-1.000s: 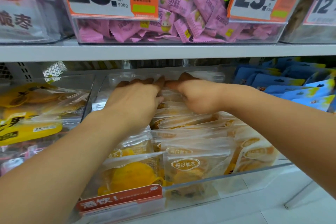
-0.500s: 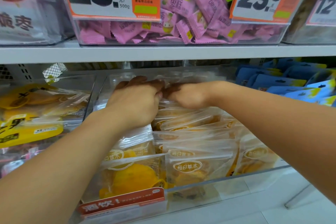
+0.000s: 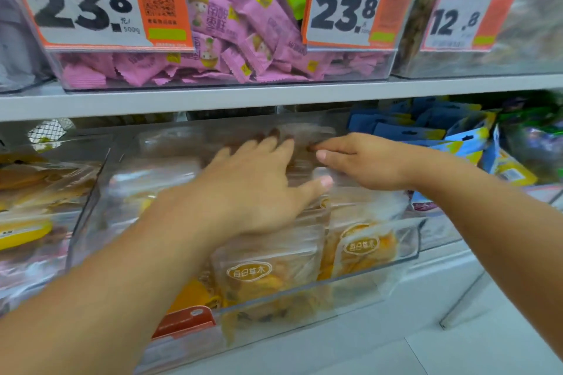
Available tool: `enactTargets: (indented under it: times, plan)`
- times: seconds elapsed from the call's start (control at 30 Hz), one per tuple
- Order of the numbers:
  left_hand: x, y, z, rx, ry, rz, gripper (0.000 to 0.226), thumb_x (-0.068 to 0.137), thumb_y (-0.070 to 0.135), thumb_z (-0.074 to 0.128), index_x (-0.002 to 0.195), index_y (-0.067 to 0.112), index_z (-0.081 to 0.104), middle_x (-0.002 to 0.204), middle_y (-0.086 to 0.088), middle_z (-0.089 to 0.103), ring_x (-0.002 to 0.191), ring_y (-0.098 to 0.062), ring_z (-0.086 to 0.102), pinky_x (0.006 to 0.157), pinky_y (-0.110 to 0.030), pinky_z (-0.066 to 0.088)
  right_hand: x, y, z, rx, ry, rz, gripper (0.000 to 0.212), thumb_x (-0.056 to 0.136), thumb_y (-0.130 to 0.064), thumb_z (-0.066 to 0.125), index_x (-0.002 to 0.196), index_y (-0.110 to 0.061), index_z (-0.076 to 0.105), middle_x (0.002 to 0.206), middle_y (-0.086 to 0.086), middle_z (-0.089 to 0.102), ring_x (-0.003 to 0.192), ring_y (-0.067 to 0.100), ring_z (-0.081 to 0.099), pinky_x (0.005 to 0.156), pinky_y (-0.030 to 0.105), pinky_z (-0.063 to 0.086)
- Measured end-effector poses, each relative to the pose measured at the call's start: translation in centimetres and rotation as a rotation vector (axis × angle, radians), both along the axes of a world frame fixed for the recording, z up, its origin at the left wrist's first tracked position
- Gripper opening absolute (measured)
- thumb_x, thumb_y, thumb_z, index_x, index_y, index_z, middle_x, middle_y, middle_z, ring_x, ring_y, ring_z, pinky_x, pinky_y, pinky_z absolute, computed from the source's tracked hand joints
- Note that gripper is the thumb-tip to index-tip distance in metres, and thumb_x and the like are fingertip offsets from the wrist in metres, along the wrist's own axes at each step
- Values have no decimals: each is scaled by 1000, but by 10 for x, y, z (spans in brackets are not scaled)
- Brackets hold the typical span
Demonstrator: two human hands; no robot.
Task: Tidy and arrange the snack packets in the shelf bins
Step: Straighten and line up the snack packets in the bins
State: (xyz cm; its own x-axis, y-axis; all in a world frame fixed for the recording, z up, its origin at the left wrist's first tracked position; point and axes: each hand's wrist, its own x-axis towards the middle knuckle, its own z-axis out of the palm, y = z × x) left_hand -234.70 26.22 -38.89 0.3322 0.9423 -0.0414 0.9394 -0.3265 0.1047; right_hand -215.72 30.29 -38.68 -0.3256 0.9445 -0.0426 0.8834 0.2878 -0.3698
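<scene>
Both hands reach into the clear plastic bin (image 3: 408,240) on the lower shelf, and everything here is placed from that bin. The left hand (image 3: 256,189) lies palm down over the snack packets (image 3: 265,268) standing in rows inside the bin; its fingers (image 3: 274,143) are straight and slightly spread, reaching toward the back of the bin, with the thumb stretched out to the right and touching a packet top. The right hand (image 3: 365,161) comes in from the right, palm down over the rear packets, its fingers close together and pointing left so that their tips lie just beside the left hand's fingertips. The rear packets are blurred, so I cannot tell whether either hand presses on them or only rests there; neither hand is seen curling round a packet.

The packets are clear pouches with an oval label and yellow-orange pieces inside. The front ones stand upright against the bin's front wall, to the right of an orange tag (image 3: 185,321) fixed at the bin's front left corner.

Left of the bin stands another clear bin with yellow packets (image 3: 27,231). Right of it lie blue packets (image 3: 426,134) in rows. On the grey shelf board (image 3: 213,100) directly above the bin stands a clear box of pink sweets (image 3: 243,39), carrying two orange-edged price cards (image 3: 88,6) reading 23.8, with a 12.8 card further right.
</scene>
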Motion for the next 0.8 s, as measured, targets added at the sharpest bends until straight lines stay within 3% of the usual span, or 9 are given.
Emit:
enactTargets:
  times: [0.07,0.17,0.23,0.37,0.47,0.6,0.67,0.73,0.8]
  plan:
    - [1,7,-11,-99,27,63,90,87,80,12,160,28,6,168,3,2,155,-19,-1,125,-45,4,-1,12,-6,45,-4,5,30,103,-39,48,122,-27,69,101,-13,66,102,14,59,88,29,43]
    - [-4,15,-16,-120,45,58,82,91,76,8,160,32,11,168,6,6,155,-19,-2,125,-45,5,-7,26,-12,97,-60,43,25,99,-36,58,117,-27,73,111,-9,71,101,12,62,93,30,47]
    - [-8,17,-16,-87,37,52,84,88,78,8,159,34,15,168,6,10,154,-21,2,124,-46,10,-9,30,-7,58,-117,74,24,98,-37,60,117,-29,72,112,-10,71,99,9,61,89,25,45]
    - [-11,15,-12,-107,49,41,99,72,87,6,153,37,32,162,5,28,151,-22,13,121,-46,21,-2,31,12,-73,-90,101,39,87,-56,64,121,-37,68,114,-18,68,106,5,61,98,25,46]
    - [-12,12,-13,-152,30,18,104,65,92,3,141,35,44,156,7,37,149,-21,15,118,-46,24,-9,35,5,-23,-81,116,45,92,-53,60,132,-34,61,127,-11,63,116,11,58,105,31,44]
    - [-25,16,-14,-43,-113,4,104,67,95,-1,145,39,39,152,7,41,140,-21,33,115,-45,32,-26,45,-2,32,-32,115,53,97,-56,49,145,-34,46,138,-7,54,124,15,52,103,27,39]
    - [-32,19,-13,58,-130,53,86,78,86,1,134,38,45,141,1,50,130,-24,45,109,-46,38,-28,51,0,56,29,81,47,102,-53,40,142,-31,50,140,-6,53,120,14,51,95,24,36]
    - [-37,21,-13,85,31,117,66,93,71,8,141,36,37,149,-2,45,137,-25,40,116,-45,29,-30,57,-4,100,-10,72,40,103,-44,46,140,-30,50,135,-1,55,110,16,53,90,25,39]
    - [-40,20,-15,67,117,151,65,99,63,12,157,33,14,163,-1,26,150,-22,22,123,-42,11,-32,59,-9,121,-55,81,48,99,-37,57,144,-34,42,123,2,57,104,20,55,90,27,43]
